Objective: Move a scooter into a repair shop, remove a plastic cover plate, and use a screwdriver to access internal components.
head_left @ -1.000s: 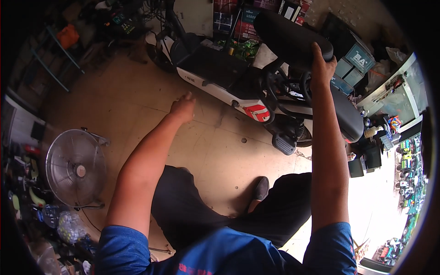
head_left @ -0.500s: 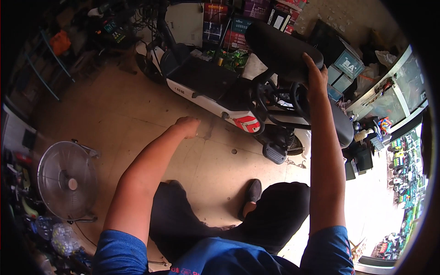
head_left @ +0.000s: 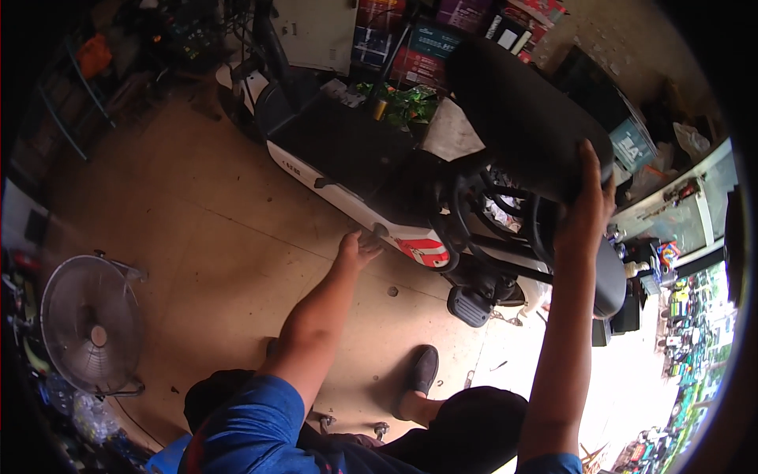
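A white and black electric scooter [head_left: 347, 150] stands across the upper middle, with a flat black deck, a red-striped rear panel [head_left: 420, 251] and curved black tubes near its back. My right hand [head_left: 591, 186] grips the end of its raised black seat [head_left: 517, 99], fingers along the side and edge. Beside the lower edge of the white body, just left of the striped panel, is my left hand [head_left: 359, 246], its fingers apart and holding nothing; whether they touch the body I cannot tell. A rear black pad [head_left: 608, 280] lies partly behind my right forearm.
A round metal floor fan [head_left: 91, 324] stands at the left. Behind the scooter are stacked boxes [head_left: 410, 55] and a cabinet [head_left: 312, 35]. A glass-fronted case [head_left: 687, 205] stands at the right beside a bright doorway with parked scooters [head_left: 683, 332] beyond. Clutter lines the lower left.
My view has shifted toward the scooter, which looms larger. My left hand has moved closer to its lower body with fingers extended; my right hand stays on the seat.
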`<state>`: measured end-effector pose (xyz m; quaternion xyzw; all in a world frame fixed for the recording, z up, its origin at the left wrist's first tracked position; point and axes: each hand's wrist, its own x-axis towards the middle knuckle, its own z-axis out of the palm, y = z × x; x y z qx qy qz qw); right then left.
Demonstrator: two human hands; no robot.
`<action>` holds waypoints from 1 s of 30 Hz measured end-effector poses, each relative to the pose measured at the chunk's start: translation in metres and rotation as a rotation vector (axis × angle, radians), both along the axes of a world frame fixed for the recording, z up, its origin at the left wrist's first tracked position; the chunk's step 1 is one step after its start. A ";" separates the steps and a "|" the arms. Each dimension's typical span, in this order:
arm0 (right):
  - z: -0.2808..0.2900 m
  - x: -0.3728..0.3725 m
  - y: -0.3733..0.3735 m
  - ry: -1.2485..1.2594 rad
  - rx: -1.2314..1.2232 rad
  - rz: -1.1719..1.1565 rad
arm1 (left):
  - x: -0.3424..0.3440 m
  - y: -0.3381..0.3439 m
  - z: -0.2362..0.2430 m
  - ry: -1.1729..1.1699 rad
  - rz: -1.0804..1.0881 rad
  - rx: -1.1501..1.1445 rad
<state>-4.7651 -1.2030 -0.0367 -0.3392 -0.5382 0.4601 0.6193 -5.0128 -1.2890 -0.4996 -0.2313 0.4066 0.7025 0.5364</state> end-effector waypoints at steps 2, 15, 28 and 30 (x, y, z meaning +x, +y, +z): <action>-0.002 0.004 0.003 0.003 -0.001 -0.008 | 0.005 0.016 -0.014 -0.193 0.159 0.229; -0.023 0.028 0.035 -0.495 0.280 -0.097 | -0.011 0.020 -0.032 0.020 0.101 0.577; -0.025 0.038 0.036 -0.653 0.417 -0.169 | -0.073 -0.049 -0.066 0.495 -0.171 -0.249; -0.016 0.016 0.026 -0.405 0.222 -0.096 | -0.101 -0.058 -0.084 0.466 -0.152 -0.334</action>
